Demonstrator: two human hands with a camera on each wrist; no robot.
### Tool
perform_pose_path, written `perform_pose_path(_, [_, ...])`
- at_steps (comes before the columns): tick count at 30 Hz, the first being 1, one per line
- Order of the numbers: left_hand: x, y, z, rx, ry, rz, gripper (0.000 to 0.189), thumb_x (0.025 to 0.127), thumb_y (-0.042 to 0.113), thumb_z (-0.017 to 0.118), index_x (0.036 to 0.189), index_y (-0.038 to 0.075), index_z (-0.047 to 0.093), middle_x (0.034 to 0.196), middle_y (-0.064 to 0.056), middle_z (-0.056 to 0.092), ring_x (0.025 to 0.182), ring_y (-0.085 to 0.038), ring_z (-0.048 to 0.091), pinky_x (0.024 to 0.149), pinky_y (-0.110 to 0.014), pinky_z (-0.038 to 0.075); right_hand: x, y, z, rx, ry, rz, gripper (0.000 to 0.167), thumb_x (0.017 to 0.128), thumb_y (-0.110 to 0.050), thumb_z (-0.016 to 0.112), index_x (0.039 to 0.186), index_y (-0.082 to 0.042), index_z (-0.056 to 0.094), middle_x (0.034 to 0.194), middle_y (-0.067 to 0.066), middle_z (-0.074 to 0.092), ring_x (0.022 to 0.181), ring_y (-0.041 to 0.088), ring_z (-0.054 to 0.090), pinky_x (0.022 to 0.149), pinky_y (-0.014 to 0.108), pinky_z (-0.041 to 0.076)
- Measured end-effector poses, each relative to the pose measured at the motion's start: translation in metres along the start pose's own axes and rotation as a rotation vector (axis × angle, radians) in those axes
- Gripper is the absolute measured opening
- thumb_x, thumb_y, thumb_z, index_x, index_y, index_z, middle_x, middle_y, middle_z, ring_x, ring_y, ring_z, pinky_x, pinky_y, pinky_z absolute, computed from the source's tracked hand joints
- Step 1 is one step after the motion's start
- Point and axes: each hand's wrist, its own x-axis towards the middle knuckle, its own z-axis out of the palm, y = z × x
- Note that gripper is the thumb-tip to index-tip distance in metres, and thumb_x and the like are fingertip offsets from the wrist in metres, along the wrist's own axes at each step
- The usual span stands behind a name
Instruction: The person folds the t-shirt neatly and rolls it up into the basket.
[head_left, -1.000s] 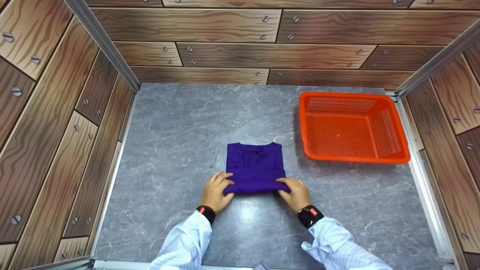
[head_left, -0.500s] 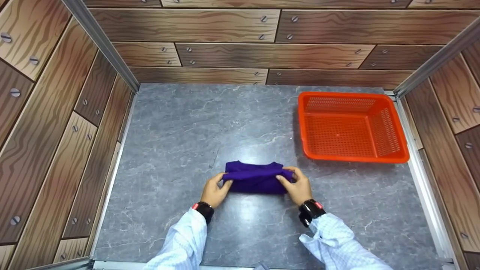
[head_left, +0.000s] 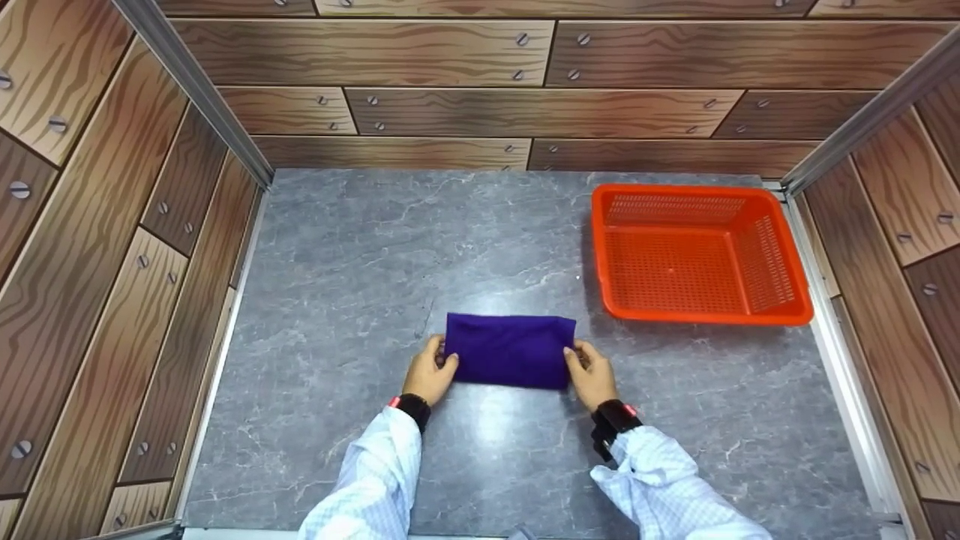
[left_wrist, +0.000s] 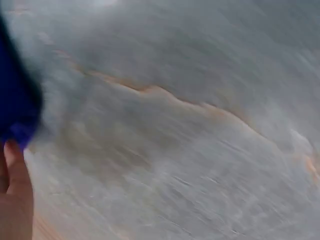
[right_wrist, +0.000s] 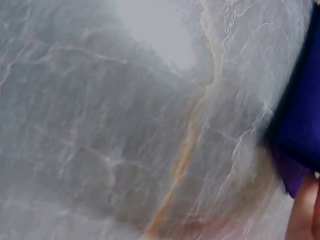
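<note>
A purple shirt (head_left: 512,352), folded into a wide rectangle, is between my two hands in the head view. My left hand (head_left: 430,373) grips its left edge, thumb on the near face and fingers behind. At the right edge my right hand (head_left: 594,377) pinches the cloth in the same way. In the left wrist view part of the shirt (left_wrist: 15,95) shows at the far left, above the thumb of the left hand (left_wrist: 16,195). The right wrist view has a corner of the shirt (right_wrist: 300,125) by the fingers of the right hand (right_wrist: 304,215).
An orange-red plastic basket (head_left: 600,262) with perforated walls stands at the back right of the grey marbled table (head_left: 360,247). Wood-patterned panels (head_left: 420,112) wall in the back and both sides, with metal rails along the edges.
Both hands have lifted the near edge of the shirt and turned it over away from me. The neckline, seen earlier, is now covered and the shirt is a smaller rectangle.
</note>
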Motion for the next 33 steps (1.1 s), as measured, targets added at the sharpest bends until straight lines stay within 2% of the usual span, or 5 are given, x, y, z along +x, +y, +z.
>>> perform_pose_path(8, [0.001, -0.013, 0.007, 0.160, 0.086, 0.055, 0.023, 0.093, 0.020, 0.056, 0.102, 0.000, 0.061, 0.076, -0.007, 0.067, 0.069, -0.026, 0.063, 0.069, -0.044, 0.051, 0.012, -0.005, 0.012, -0.228, 0.067, 0.018, 0.031, 0.100, -0.024, 0.055, 0.121, -0.004, 0.067, 0.099, 0.020, 0.073, 0.088, 0.032, 0.067, 0.082, 0.046, 0.052])
perform_pose_path(16, [0.004, -0.002, 0.015, 0.213, 0.130, -0.129, 0.016, 0.095, 0.014, 0.059, 0.102, 0.000, 0.062, 0.079, -0.011, 0.069, 0.077, -0.031, 0.066, 0.075, -0.048, 0.051, 0.020, -0.003, 0.021, -0.320, 0.075, 0.025, 0.030, 0.100, -0.022, 0.055, 0.118, -0.002, 0.068, 0.102, 0.021, 0.072, 0.098, 0.039, 0.067, 0.090, 0.052, 0.049])
perform_pose_path(25, [0.002, -0.007, 0.023, 0.218, 0.140, -0.201, 0.012, 0.097, 0.017, 0.058, 0.100, 0.005, 0.059, 0.082, -0.010, 0.069, 0.077, -0.028, 0.066, 0.071, -0.043, 0.051, 0.021, 0.001, 0.026, -0.354, 0.066, 0.064, 0.032, 0.100, -0.023, 0.054, 0.121, -0.003, 0.067, 0.119, 0.019, 0.069, 0.112, 0.041, 0.064, 0.097, 0.051, 0.048])
perform_pose_path(29, [0.000, -0.010, 0.024, 0.239, 0.191, -0.152, 0.017, 0.096, 0.019, 0.059, 0.104, 0.005, 0.059, 0.089, -0.013, 0.067, 0.083, -0.031, 0.064, 0.076, -0.045, 0.050, 0.021, 0.005, 0.027, -0.344, 0.080, 0.068, 0.039, 0.101, -0.026, 0.052, 0.133, -0.004, 0.059, 0.130, 0.021, 0.063, 0.119, 0.042, 0.059, 0.101, 0.052, 0.045])
perform_pose_path(33, [-0.001, -0.016, 0.027, 0.365, 0.299, 0.029, 0.041, 0.091, 0.027, 0.061, 0.124, 0.002, 0.057, 0.125, -0.023, 0.058, 0.118, -0.041, 0.055, 0.101, -0.050, 0.044, 0.020, 0.011, 0.030, -0.346, 0.151, -0.047, 0.048, 0.099, -0.027, 0.053, 0.142, -0.005, 0.047, 0.139, 0.027, 0.051, 0.128, 0.045, 0.049, 0.108, 0.055, 0.038])
